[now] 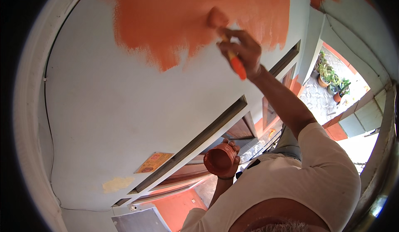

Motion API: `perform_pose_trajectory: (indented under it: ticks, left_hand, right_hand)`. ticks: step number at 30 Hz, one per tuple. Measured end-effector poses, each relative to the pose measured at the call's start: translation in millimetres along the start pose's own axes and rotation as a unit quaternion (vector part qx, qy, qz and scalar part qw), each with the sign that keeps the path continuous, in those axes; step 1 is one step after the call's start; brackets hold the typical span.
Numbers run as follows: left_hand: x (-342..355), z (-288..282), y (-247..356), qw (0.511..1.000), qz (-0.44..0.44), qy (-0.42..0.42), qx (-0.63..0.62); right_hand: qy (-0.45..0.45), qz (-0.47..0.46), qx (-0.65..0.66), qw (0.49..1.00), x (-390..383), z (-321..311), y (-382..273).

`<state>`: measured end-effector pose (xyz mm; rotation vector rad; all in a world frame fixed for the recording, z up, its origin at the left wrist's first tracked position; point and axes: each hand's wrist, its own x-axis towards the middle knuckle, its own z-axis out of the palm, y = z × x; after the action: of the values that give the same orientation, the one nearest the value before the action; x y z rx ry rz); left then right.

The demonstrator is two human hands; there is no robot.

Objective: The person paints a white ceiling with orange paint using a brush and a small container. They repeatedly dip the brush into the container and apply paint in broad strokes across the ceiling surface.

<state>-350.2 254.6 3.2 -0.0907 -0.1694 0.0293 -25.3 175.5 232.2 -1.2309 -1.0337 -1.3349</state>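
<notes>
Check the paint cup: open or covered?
Open: the cup has no lid on, and its red-brown inside shows. How full it is, cannot tell.

The shirt [272, 182] is loose and off-white, with short sleeves, a wide scooped neckline and soft creases toward the right. Grey trousers [289, 148] show past its far edge. The right hand [244, 52] and left hand [235, 165] are ungloved, the forearms uncovered.

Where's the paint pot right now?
In the head view, the paint pot is in the left hand, below centre, just left of the pale shirt.
</notes>
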Motion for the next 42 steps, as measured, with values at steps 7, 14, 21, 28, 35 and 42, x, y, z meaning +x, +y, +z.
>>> perform_pose_trajectory:
  ticks: [7,14,21,28,35,42]
  left_hand:
    - [-15,-6,3,1.0,0.008,-0.014,-0.015]
    - [-25,-33,9,0.999,0.012,-0.024,-0.024]
    - [-14,-26,7,0.994,0.051,0.026,0.096]
    - [-34,-9,5,0.994,0.091,0.028,0.048]
    - [-52,-18,32,0.967,0.182,0.1,0.148]
    - [-47,-26,62,0.952,0.228,0.176,0.107]
  right_hand:
    - [0.016,0.169,0.197,0.966,10,-28,36]
    - [0.037,0.061,-0.051,0.996,9,-10,42]
    - [-0.213,0.17,0.316,0.909,-88,-23,-98]
    - [0.05,0.828,0.235,0.507,-206,-105,-89]
    - [0.0,0.86,0.221,0.46,-245,-123,-117]
    - [-0.153,0.767,0.294,0.549,-188,-64,-131]
